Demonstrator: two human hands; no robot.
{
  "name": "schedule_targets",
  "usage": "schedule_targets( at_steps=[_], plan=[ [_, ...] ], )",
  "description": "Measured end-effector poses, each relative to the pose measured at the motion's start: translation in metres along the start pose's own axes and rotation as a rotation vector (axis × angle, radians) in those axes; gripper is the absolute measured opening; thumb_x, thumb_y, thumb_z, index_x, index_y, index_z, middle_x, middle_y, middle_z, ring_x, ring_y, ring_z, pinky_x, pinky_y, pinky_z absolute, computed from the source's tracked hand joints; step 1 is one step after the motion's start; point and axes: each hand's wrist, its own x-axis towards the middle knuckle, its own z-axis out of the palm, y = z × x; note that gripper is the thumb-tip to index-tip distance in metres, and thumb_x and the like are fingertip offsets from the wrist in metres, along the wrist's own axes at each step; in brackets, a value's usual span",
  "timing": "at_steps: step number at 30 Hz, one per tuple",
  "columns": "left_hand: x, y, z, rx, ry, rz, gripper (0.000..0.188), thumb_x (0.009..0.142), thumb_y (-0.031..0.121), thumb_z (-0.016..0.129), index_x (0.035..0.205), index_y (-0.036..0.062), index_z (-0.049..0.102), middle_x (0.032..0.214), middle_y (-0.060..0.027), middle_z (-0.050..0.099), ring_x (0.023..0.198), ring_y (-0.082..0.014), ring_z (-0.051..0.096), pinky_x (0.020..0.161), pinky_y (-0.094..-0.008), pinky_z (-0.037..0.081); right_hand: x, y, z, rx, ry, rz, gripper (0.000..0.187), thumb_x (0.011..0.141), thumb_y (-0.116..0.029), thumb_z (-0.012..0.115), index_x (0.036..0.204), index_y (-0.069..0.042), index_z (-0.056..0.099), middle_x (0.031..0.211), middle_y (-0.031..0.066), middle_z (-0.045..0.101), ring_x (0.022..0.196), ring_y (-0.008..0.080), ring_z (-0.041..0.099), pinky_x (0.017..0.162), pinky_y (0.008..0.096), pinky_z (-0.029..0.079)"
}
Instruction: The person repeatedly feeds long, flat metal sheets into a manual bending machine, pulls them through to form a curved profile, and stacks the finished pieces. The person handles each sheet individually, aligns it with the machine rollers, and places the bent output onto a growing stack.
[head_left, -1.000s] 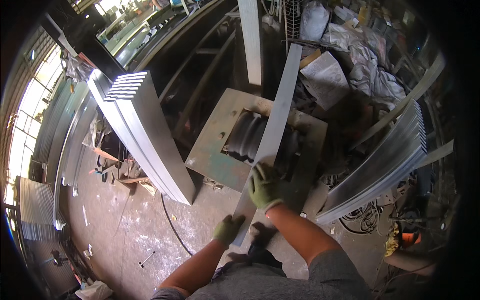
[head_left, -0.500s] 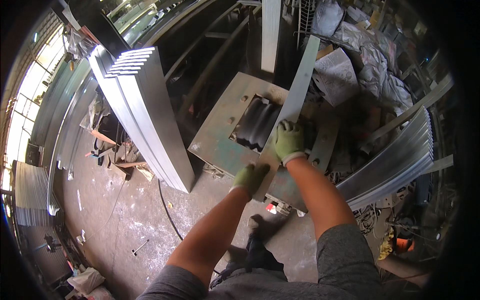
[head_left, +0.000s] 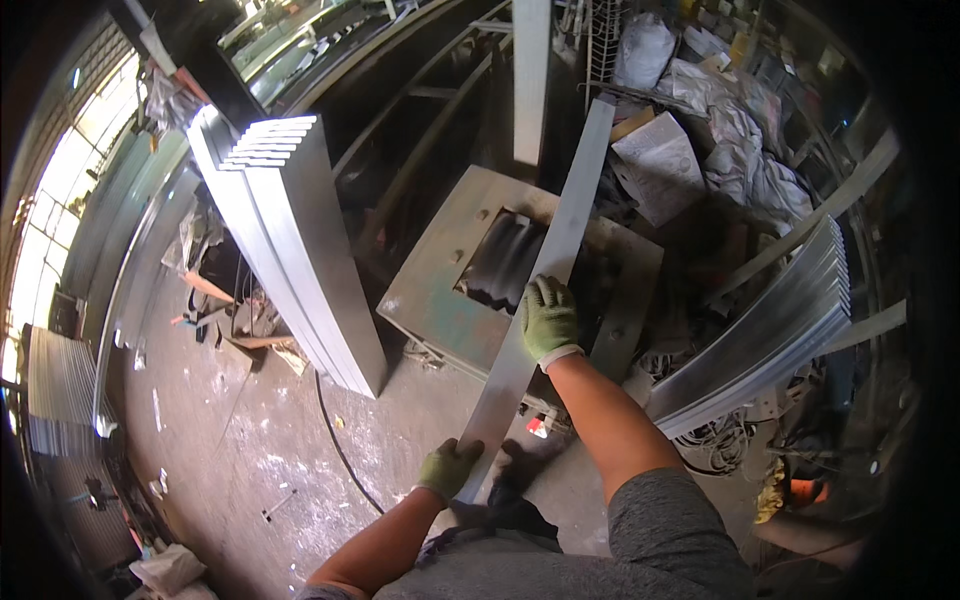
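A long, flat silver metal bar (head_left: 570,220) lies slantwise over a machine table (head_left: 428,288). In the table's opening, just left of the bar, a black ribbed roller (head_left: 502,262) shows. My left hand (head_left: 449,468), in a green glove, is closed on the bar's near end, close to my body. Farther up, my right hand (head_left: 549,317), gloved the same way, lies on top of the bar with its fingers bent over the edge; its thumb is partly hidden.
A stack of upright silver profiles (head_left: 290,240) leans at the left, and more curved-looking profiles (head_left: 760,330) lean at the right. Grey sheeting (head_left: 745,140) and a white box (head_left: 660,168) sit at the far right. A dark cable (head_left: 340,440) crosses the floor.
The bar has slid toward me across the machine table. My left hand has come nearer my body with it, and my right hand has shifted slightly left and nearer.
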Motion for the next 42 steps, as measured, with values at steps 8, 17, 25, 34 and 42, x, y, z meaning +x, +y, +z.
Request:
schedule_targets(
  at_steps=[8, 17, 25, 34, 42],
  plan=[
    [-0.033, -0.069, 0.011, -0.101, -0.043, 0.005, 0.065, 0.102, 0.069, 0.077, 0.114, 0.005, 0.08, 0.106, -0.0259, 0.083, 0.102, -0.0452, 0.081, 0.086, -0.0529, 0.061, -0.051, -0.038, -0.005, -0.025, -0.07, 0.007, 0.047, 0.111, -0.025, 0.062, 0.15, 0.001, 0.066, 0.157, 0.0221, 0.064, 0.148, 0.0447, 0.057, 0.127, 0.0591, 0.043],
    [-0.114, -0.195, 0.004, -0.092, -0.044, -0.053, 0.07, 0.099, 0.072, 0.079, 0.115, 0.0042, 0.079, 0.103, -0.0259, 0.082, 0.098, -0.0438, 0.081, 0.084, -0.0495, 0.061, -0.148, -0.153, -0.027, 0.033, -0.123, 0.025, 0.05, 0.112, -0.024, 0.059, 0.154, 0.003, 0.059, 0.163, 0.0248, 0.058, 0.152, 0.0513, 0.052, 0.129, 0.0634, 0.041],
    [-0.218, -0.344, -0.011, -0.033, -0.155, -0.161, 0.073, 0.097, 0.076, 0.077, 0.12, 0.0069, 0.082, 0.114, -0.0219, 0.084, 0.11, -0.0426, 0.081, 0.094, -0.0495, 0.062, -0.262, -0.289, -0.065, 0.089, -0.186, 0.028, 0.054, 0.11, -0.024, 0.06, 0.156, 0.004, 0.057, 0.164, 0.026, 0.055, 0.153, 0.0492, 0.051, 0.131, 0.0617, 0.039],
    [-0.364, -0.454, -0.069, -0.152, 0.092, -0.168, 0.055, 0.092, 0.059, 0.092, 0.092, 0.0059, 0.079, 0.084, -0.0109, 0.075, 0.075, -0.0217, 0.066, 0.074, -0.0438, 0.056, -0.321, -0.337, -0.139, 0.795, -0.163, 0.404, 0.057, 0.111, -0.027, 0.076, 0.156, 0.002, 0.058, 0.157, 0.0248, 0.065, 0.149, 0.037, 0.061, 0.124, 0.0452, 0.049],
    [-0.354, -0.402, -0.156, 0.399, 0.843, 0.485, 0.029, 0.088, 0.017, 0.089, 0.109, 0.0164, 0.07, 0.107, -0.0084, 0.076, 0.097, -0.0366, 0.074, 0.08, -0.0517, 0.058, -0.207, -0.318, -0.182, 1.861, -0.443, 1.196, 0.093, 0.106, -0.082, 0.061, 0.171, -0.017, 0.049, 0.158, 0.008, 0.062, 0.145, 0.0285, 0.057, 0.125, 0.0482, 0.043]
  ],
)
